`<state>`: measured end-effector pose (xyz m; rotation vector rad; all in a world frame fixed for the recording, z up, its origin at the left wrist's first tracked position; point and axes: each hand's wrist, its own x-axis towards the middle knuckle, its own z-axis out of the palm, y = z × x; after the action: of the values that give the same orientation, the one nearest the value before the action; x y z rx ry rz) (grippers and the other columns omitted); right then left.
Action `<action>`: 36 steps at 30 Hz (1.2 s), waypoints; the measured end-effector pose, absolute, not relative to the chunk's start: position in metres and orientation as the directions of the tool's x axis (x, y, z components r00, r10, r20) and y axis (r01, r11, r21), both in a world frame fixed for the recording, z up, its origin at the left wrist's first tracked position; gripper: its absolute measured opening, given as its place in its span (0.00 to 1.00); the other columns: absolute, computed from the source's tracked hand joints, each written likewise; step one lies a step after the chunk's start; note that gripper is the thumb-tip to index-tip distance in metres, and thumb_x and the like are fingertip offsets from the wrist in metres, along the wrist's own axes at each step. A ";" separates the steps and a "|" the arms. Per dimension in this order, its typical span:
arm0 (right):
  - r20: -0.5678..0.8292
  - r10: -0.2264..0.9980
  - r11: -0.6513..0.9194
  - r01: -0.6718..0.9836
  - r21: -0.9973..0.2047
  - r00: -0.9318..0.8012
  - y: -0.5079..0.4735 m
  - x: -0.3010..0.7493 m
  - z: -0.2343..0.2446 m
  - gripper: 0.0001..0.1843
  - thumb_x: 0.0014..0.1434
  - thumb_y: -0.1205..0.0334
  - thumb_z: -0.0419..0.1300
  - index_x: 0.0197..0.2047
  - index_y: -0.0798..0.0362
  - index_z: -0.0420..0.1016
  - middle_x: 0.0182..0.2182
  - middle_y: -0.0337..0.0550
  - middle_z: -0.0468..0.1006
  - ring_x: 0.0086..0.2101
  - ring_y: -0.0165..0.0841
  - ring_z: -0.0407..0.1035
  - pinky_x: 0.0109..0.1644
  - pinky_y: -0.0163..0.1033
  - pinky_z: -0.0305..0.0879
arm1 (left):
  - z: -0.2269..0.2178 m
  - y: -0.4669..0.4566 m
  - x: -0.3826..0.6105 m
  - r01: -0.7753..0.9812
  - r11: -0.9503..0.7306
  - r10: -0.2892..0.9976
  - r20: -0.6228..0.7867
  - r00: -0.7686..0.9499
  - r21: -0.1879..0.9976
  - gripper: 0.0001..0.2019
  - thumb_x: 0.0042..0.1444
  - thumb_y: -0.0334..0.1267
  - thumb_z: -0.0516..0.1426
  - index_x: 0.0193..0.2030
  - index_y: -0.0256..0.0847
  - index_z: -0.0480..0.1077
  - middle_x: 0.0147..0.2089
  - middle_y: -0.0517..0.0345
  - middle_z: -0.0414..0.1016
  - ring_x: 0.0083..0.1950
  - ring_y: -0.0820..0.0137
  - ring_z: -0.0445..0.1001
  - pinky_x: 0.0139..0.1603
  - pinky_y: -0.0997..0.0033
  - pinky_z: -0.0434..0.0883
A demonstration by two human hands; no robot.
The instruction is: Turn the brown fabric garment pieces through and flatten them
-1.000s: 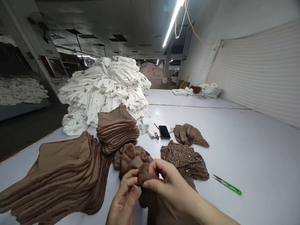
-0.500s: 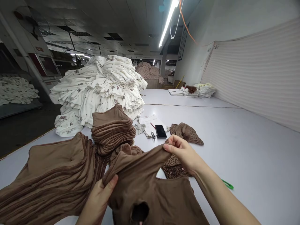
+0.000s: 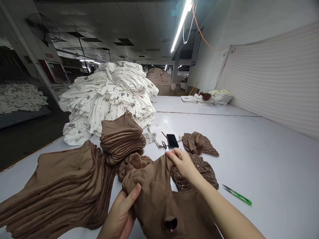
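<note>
A brown garment [image 3: 156, 191] is stretched between my two hands, over the table's front. My left hand [image 3: 124, 207] grips its left side, thumb on top and fingers underneath. At its upper edge, my right hand [image 3: 183, 163] pinches the cloth between thumb and fingers. Low on the garment a small round opening shows. Behind my right forearm lies a bunched leopard-print piece [image 3: 205, 171]; farther back sits a similar leopard-print piece [image 3: 210, 146] with plain brown cloth on it. Green-handled thread snips [image 3: 238, 195] rest to the right of my forearm.
Stacks of folded brown pieces stand at the left [image 3: 66, 166] and just behind [image 3: 122, 141]. A tall heap of white printed cloth [image 3: 109, 96] rises beyond. Papers [image 3: 160, 129] and a black phone [image 3: 172, 140] lie mid-table. More stacked cloth [image 3: 219, 97] sits along the far right.
My right hand has moved slightly left and my left hand to the right, so the cloth between them is less stretched. The snips are more fully in view.
</note>
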<state>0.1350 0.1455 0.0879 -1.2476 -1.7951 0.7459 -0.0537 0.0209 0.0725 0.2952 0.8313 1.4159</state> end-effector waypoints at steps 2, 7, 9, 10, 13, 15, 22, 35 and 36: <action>0.320 0.922 0.387 0.477 -0.789 -0.219 0.145 0.132 0.083 0.15 0.63 0.55 0.53 0.26 0.51 0.66 0.23 0.38 0.68 0.29 0.36 0.67 0.34 0.41 0.62 | 0.073 0.022 -0.049 -0.724 0.141 0.944 -0.311 -0.106 0.675 0.29 0.58 0.38 0.60 0.66 0.48 0.60 0.61 0.52 0.74 0.64 0.60 0.68 0.66 0.57 0.63; 0.435 0.836 0.547 0.451 -0.705 -0.335 0.096 0.121 0.088 0.10 0.61 0.60 0.56 0.46 0.52 0.70 0.44 0.49 0.72 0.47 0.41 0.66 0.52 0.48 0.63 | 0.072 0.029 -0.044 -0.656 0.067 0.961 -0.225 -0.160 0.752 0.25 0.58 0.42 0.61 0.62 0.49 0.64 0.61 0.54 0.74 0.64 0.60 0.68 0.60 0.61 0.70; 0.377 0.823 0.552 0.445 -0.705 -0.424 0.076 0.112 0.089 0.10 0.56 0.59 0.63 0.40 0.52 0.71 0.38 0.45 0.71 0.40 0.39 0.66 0.45 0.45 0.65 | 0.070 0.030 -0.041 -0.610 0.067 0.963 -0.212 -0.169 0.790 0.19 0.57 0.42 0.61 0.55 0.47 0.68 0.58 0.54 0.75 0.62 0.60 0.69 0.54 0.65 0.73; 0.349 0.839 0.522 0.438 -0.731 -0.417 0.070 0.108 0.088 0.08 0.54 0.61 0.64 0.37 0.52 0.70 0.36 0.44 0.71 0.38 0.38 0.66 0.43 0.45 0.65 | 0.067 0.030 -0.040 -0.585 0.073 0.964 -0.207 -0.165 0.808 0.17 0.56 0.41 0.62 0.53 0.45 0.69 0.56 0.53 0.76 0.60 0.60 0.71 0.52 0.67 0.73; 0.196 0.900 0.342 0.351 -0.872 -0.389 0.070 0.098 0.075 0.03 0.55 0.69 0.59 0.33 0.53 0.70 0.30 0.40 0.71 0.34 0.34 0.66 0.40 0.41 0.65 | 0.054 0.032 -0.034 -0.542 0.055 0.959 -0.195 -0.205 0.839 0.19 0.51 0.40 0.65 0.49 0.41 0.69 0.48 0.52 0.79 0.52 0.63 0.75 0.48 0.68 0.73; 0.112 0.903 0.250 0.294 -0.923 -0.415 0.077 0.096 0.063 0.04 0.58 0.68 0.55 0.35 0.53 0.71 0.28 0.38 0.73 0.31 0.32 0.68 0.36 0.36 0.66 | 0.043 0.036 -0.030 -0.519 -0.005 0.936 -0.179 -0.303 0.855 0.23 0.44 0.38 0.69 0.47 0.41 0.70 0.42 0.54 0.80 0.47 0.65 0.77 0.48 0.70 0.72; 0.053 0.944 0.167 0.334 -0.928 -0.326 0.077 0.100 0.043 0.05 0.54 0.61 0.60 0.30 0.53 0.70 0.27 0.38 0.71 0.31 0.34 0.64 0.35 0.37 0.60 | 0.021 0.038 -0.029 -0.495 -0.084 0.913 -0.133 -0.386 0.865 0.17 0.43 0.37 0.69 0.40 0.42 0.72 0.36 0.60 0.77 0.42 0.69 0.74 0.46 0.72 0.71; 0.290 0.909 0.375 0.283 -0.883 -0.300 0.063 0.101 0.058 0.12 0.65 0.58 0.48 0.33 0.51 0.66 0.26 0.37 0.69 0.28 0.31 0.64 0.33 0.34 0.60 | 0.014 0.027 -0.019 -0.413 0.142 0.949 -0.242 -0.201 0.900 0.21 0.41 0.49 0.69 0.40 0.39 0.77 0.38 0.48 0.83 0.39 0.56 0.80 0.33 0.64 0.77; 0.316 0.912 0.386 0.287 -0.877 -0.262 0.061 0.101 0.056 0.12 0.66 0.58 0.47 0.33 0.51 0.66 0.26 0.37 0.69 0.28 0.31 0.64 0.32 0.34 0.61 | 0.015 0.027 -0.019 -0.449 0.147 0.950 -0.252 -0.184 0.882 0.19 0.41 0.48 0.70 0.38 0.39 0.78 0.39 0.48 0.83 0.43 0.54 0.80 0.39 0.60 0.77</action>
<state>0.1006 0.0614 0.0564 -1.0512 -1.7639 0.8907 -0.0186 0.0267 0.0146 0.6060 1.1267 1.3990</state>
